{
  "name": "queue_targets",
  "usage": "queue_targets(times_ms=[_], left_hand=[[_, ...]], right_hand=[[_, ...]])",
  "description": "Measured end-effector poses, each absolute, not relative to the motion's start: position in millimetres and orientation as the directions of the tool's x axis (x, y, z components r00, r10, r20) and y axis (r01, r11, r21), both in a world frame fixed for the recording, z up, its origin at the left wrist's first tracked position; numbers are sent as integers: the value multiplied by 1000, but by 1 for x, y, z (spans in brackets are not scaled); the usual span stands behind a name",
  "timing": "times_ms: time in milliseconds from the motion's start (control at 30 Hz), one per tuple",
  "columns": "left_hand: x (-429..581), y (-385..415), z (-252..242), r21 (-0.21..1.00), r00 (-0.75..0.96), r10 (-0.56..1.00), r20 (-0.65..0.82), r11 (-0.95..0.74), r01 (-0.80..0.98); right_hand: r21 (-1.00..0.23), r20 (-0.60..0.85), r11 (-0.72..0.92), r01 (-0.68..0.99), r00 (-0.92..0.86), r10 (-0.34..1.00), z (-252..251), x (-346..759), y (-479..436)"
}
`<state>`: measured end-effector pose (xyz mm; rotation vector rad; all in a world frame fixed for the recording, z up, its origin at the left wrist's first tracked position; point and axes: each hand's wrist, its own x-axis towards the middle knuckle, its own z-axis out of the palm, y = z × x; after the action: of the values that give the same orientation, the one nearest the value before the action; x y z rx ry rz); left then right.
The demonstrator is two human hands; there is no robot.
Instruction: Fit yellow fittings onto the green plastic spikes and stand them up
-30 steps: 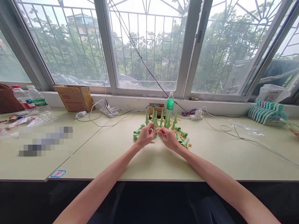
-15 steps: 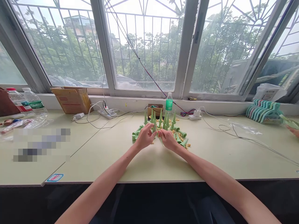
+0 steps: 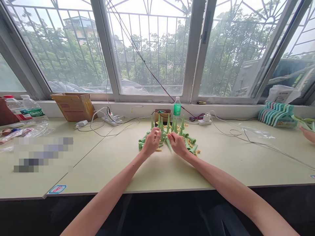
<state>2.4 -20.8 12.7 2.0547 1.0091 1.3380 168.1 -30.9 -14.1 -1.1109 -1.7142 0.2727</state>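
Observation:
Several green cones (image 3: pixel 182 126) stand upright on the pale table, with more green pieces (image 3: pixel 191 139) lying at both sides and small yellow pieces (image 3: pixel 198 151) scattered among them. My left hand (image 3: pixel 152 141) is at the left front of the group, its fingers curled near a green piece; whether it grips anything is hidden. To its right, my right hand (image 3: pixel 177 143) is closed, thumb and finger pinched on something too small to make out. Between the two hands a green cone (image 3: pixel 168 144) lies slanted, its tip toward me.
A small brown box (image 3: pixel 162 115) and a green-labelled bottle (image 3: pixel 177 108) stand behind the cones. Cables and a power strip (image 3: pixel 112 119) lie along the wall. Left are a cardboard box (image 3: pixel 73 108) and bottles; right are hangers (image 3: pixel 277 114) and another person's hand (image 3: pixel 308 133).
The cone that stood by my left fingers is no longer upright there, and a green cone now shows slanted between my hands. My hands have moved slightly apart.

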Motion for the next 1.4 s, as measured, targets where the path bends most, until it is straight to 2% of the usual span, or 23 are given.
queue_targets(times_ms=[200, 367, 533, 733, 1067, 1267, 1400], left_hand=[[4, -25, 16, 827, 310, 844, 438, -513, 228], [2, -25, 14, 830, 368, 830, 419, -515, 216], [-1, -24, 14, 781, 408, 799, 442, -567, 264], [-1, -24, 12, 663, 410, 755, 511, -650, 371], [-1, -21, 6, 545, 403, 692, 599, -721, 428], [1, -23, 7, 599, 343, 723, 600, -690, 407], [3, -24, 9, 698, 270, 771, 577, -637, 327]], right_hand=[[-635, 629, 580, 511, -94, 772, -13, 168, -33], [-642, 631, 584, 496, -90, 770, -15, 169, -32], [-651, 618, 566, 505, -79, 782, -16, 170, -29], [-646, 611, 543, 536, -62, 789, -17, 172, -27], [-653, 609, 562, 508, -90, 788, -16, 167, -29], [-648, 629, 567, 508, -63, 775, -15, 164, -31], [-659, 643, 563, 499, -13, 765, -12, 166, -33]])
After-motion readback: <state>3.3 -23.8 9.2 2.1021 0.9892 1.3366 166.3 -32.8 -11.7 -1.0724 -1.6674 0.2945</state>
